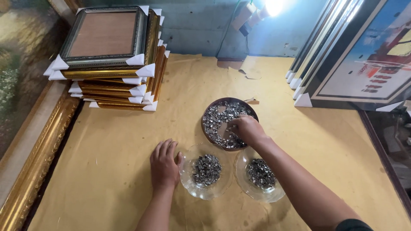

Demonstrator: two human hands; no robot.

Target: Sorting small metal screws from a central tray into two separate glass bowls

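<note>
— Yellowish paper covers the table (120, 141), torn along the far edge near a blue-grey wall (201, 30) with a bright lamp (274, 6) shining over it. What sits on it?

— From the head camera: a stack of picture frames (115, 60), gold and silver, with white cardboard corner guards, stands at the far left. More framed pictures (364, 55) lean at the far right. A large gold frame (38, 158) runs along the left edge of the table.

— And near the hands?

— Three dishes close together. A round brown tray (209, 128) lies furthest from the person, scattered with small shiny metal clips (218, 117). Just in front of it are two clear glass bowls side by side, the left bowl (188, 182) and the right bowl (242, 182), each holding a heap of the same metal pieces.

— What is the right hand doing?

— The right hand (246, 129) reaches into the brown tray, palm down, fingers curled and bunched among the clips. Whether it has pinched any I cannot tell; the fingertips are hidden in the pile.

— The left hand?

— The left hand (165, 164) lies flat on the paper, fingers stretched and loosely together, holding nothing. Its thumb side is just beside the left bowl's rim, touching it or nearly so.

— The forearms?

— Both are bare; the right one crosses over the right bowl's near edge.
</note>
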